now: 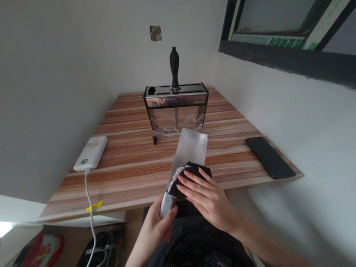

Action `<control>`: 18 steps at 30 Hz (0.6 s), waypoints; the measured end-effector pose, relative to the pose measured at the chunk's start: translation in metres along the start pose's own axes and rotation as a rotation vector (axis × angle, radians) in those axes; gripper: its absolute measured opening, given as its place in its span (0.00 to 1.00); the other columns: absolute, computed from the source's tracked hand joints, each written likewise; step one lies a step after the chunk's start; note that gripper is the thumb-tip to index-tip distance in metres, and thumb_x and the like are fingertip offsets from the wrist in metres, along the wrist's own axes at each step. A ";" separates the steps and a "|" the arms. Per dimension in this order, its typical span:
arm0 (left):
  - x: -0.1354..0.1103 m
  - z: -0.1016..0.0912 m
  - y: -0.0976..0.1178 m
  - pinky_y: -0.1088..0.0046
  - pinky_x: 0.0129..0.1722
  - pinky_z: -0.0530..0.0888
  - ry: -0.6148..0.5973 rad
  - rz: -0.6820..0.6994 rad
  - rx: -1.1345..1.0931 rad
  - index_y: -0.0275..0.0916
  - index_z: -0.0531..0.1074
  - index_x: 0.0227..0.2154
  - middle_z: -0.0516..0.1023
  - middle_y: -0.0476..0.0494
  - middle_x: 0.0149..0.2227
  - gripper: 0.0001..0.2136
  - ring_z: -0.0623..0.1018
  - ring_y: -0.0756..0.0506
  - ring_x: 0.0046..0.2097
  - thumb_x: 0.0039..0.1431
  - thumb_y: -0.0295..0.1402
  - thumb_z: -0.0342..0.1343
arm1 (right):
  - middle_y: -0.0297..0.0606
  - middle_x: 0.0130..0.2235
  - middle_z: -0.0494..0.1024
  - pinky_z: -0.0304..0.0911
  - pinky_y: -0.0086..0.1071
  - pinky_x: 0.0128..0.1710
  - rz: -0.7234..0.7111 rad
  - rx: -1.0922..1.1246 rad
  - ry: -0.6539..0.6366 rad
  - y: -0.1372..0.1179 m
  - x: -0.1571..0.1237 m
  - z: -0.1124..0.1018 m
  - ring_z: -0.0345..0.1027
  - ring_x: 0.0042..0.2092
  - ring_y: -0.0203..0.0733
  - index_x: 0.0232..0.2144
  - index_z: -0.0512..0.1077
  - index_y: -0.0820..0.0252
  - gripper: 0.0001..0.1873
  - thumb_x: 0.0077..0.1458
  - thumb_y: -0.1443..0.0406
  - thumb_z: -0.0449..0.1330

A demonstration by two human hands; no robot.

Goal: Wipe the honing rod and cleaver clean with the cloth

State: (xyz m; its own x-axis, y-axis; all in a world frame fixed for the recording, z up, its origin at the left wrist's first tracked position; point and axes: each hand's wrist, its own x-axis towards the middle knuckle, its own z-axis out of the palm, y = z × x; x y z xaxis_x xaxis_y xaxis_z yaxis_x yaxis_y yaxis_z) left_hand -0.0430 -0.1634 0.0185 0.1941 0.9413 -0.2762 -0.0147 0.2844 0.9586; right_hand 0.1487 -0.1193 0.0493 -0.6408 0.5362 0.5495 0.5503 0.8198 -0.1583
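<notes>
Now gripping a grey blade's [191, 147] pale handle [166, 204] with curled left hand [160, 222], covering black cloth [174, 189] with flat, spread right hand [209, 196].

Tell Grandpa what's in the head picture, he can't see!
The left hand holds a cleaver; the right hand rests on black cloth against it. A wood-grain table bears a clear knife holder, white power bank and black smartphone.

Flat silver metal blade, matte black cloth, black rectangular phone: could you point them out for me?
Flat silver metal blade [191, 149]: head view, middle of its broad face.
Matte black cloth [173, 190]: head view, its uncovered left part.
Black rectangular phone [270, 157]: head view, middle of its upper face.
</notes>
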 end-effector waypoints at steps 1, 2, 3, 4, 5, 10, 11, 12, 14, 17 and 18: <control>0.000 0.000 0.001 0.83 0.11 0.56 -0.001 0.002 0.005 0.38 0.62 0.34 0.56 0.62 0.13 0.18 0.55 0.57 0.12 0.55 0.49 0.56 | 0.37 0.59 0.68 0.48 0.46 0.65 0.003 0.001 0.003 0.003 0.001 -0.001 0.54 0.64 0.41 0.57 0.65 0.60 0.20 0.64 0.71 0.48; -0.001 0.000 0.003 0.83 0.11 0.56 -0.004 0.002 0.010 0.38 0.62 0.34 0.57 0.62 0.14 0.18 0.55 0.57 0.12 0.55 0.49 0.56 | 0.37 0.59 0.67 0.48 0.46 0.65 0.009 0.000 0.009 0.007 0.002 -0.002 0.53 0.64 0.41 0.57 0.64 0.59 0.21 0.64 0.71 0.48; -0.001 0.001 0.004 0.83 0.11 0.56 -0.005 0.000 0.015 0.38 0.62 0.34 0.57 0.62 0.14 0.18 0.55 0.57 0.12 0.54 0.49 0.56 | 0.37 0.60 0.67 0.47 0.47 0.65 0.018 0.000 0.019 0.013 0.003 -0.003 0.52 0.65 0.41 0.58 0.64 0.59 0.21 0.64 0.71 0.48; -0.001 0.001 0.006 0.83 0.11 0.56 -0.006 -0.002 0.018 0.38 0.62 0.34 0.57 0.62 0.15 0.18 0.55 0.57 0.12 0.54 0.49 0.56 | 0.38 0.60 0.66 0.47 0.47 0.65 0.027 0.002 0.031 0.018 0.005 -0.004 0.51 0.65 0.41 0.59 0.63 0.58 0.22 0.64 0.71 0.49; -0.002 0.001 0.007 0.83 0.11 0.55 -0.006 -0.004 0.021 0.38 0.62 0.34 0.58 0.61 0.16 0.19 0.55 0.57 0.12 0.54 0.49 0.56 | 0.38 0.61 0.65 0.46 0.48 0.65 0.035 0.008 0.040 0.024 0.007 -0.005 0.50 0.65 0.42 0.59 0.62 0.57 0.22 0.64 0.70 0.49; -0.004 0.003 0.011 0.84 0.11 0.56 -0.024 -0.018 0.044 0.38 0.62 0.34 0.59 0.60 0.17 0.19 0.56 0.58 0.13 0.53 0.49 0.56 | 0.40 0.61 0.65 0.45 0.52 0.65 0.060 0.027 0.076 0.058 0.019 -0.012 0.50 0.65 0.42 0.61 0.58 0.53 0.23 0.64 0.68 0.48; -0.004 0.003 0.011 0.84 0.12 0.56 -0.029 -0.021 0.048 0.38 0.62 0.34 0.59 0.60 0.17 0.19 0.56 0.58 0.13 0.54 0.49 0.56 | 0.40 0.62 0.64 0.45 0.52 0.65 0.071 0.019 0.082 0.063 0.022 -0.013 0.50 0.66 0.43 0.61 0.58 0.54 0.23 0.65 0.68 0.48; -0.005 0.004 0.011 0.84 0.12 0.56 -0.033 -0.023 0.050 0.38 0.62 0.34 0.58 0.60 0.17 0.19 0.56 0.58 0.13 0.54 0.49 0.56 | 0.41 0.62 0.63 0.44 0.53 0.65 0.080 0.009 0.085 0.068 0.024 -0.014 0.49 0.66 0.43 0.61 0.59 0.54 0.23 0.65 0.68 0.48; -0.005 0.004 0.010 0.84 0.11 0.55 -0.038 -0.026 0.043 0.38 0.62 0.34 0.58 0.61 0.17 0.18 0.56 0.58 0.13 0.54 0.49 0.56 | 0.41 0.63 0.62 0.43 0.54 0.65 0.093 -0.014 0.083 0.073 0.026 -0.015 0.47 0.66 0.44 0.61 0.58 0.54 0.23 0.65 0.67 0.48; -0.005 0.003 0.008 0.84 0.11 0.56 -0.038 -0.029 0.031 0.38 0.62 0.34 0.58 0.61 0.16 0.18 0.56 0.57 0.13 0.54 0.48 0.56 | 0.39 0.64 0.60 0.42 0.54 0.65 0.082 -0.039 0.059 0.069 0.025 -0.015 0.45 0.67 0.44 0.63 0.55 0.53 0.25 0.65 0.66 0.48; -0.004 0.002 0.008 0.84 0.11 0.56 -0.033 -0.028 0.028 0.38 0.62 0.34 0.58 0.61 0.16 0.18 0.56 0.57 0.13 0.54 0.48 0.56 | 0.39 0.64 0.60 0.42 0.54 0.65 0.067 -0.044 0.038 0.064 0.024 -0.014 0.45 0.67 0.44 0.63 0.55 0.54 0.25 0.65 0.67 0.48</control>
State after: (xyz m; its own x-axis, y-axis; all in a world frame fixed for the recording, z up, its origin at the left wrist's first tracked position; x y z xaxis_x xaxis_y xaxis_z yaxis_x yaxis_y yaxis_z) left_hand -0.0418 -0.1656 0.0271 0.2265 0.9264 -0.3009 0.0186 0.3047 0.9523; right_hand 0.1765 -0.0567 0.0639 -0.5811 0.5809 0.5700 0.6150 0.7721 -0.1599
